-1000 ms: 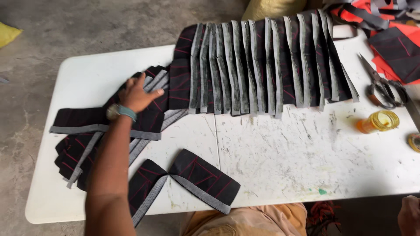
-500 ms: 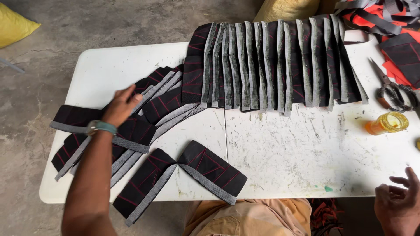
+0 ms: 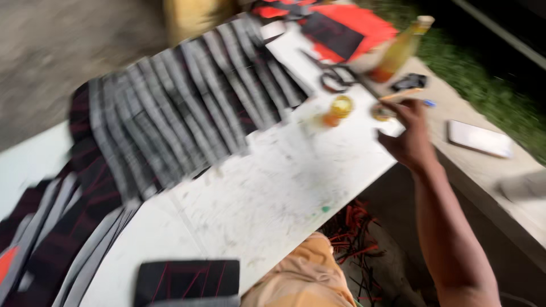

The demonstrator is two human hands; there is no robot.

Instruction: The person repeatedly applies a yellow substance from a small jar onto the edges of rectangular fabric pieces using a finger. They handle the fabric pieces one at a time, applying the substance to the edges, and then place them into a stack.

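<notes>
My right hand (image 3: 407,135) reaches over the right end of the white table (image 3: 273,193), fingertips at a small round object (image 3: 381,112) near the edge; motion blur hides whether it grips anything. A small yellow-capped jar (image 3: 339,108) stands just left of the hand. A thin orange stick (image 3: 401,94) lies just beyond the fingers. A fanned row of black-and-grey fabric strips (image 3: 187,116) covers the table's far left half. My left hand is out of view.
Scissors (image 3: 335,77) and an amber bottle (image 3: 401,48) sit beyond the jar, with red fabric (image 3: 352,25) behind. More black pieces with red stitching (image 3: 187,278) lie at the near left. A pale flat phone-like slab (image 3: 480,139) rests on a concrete ledge at right.
The view has swung to the right. My right hand rose from the lower right corner up to the table's right end. My left hand, earlier on the fabric stack, has left the view.
</notes>
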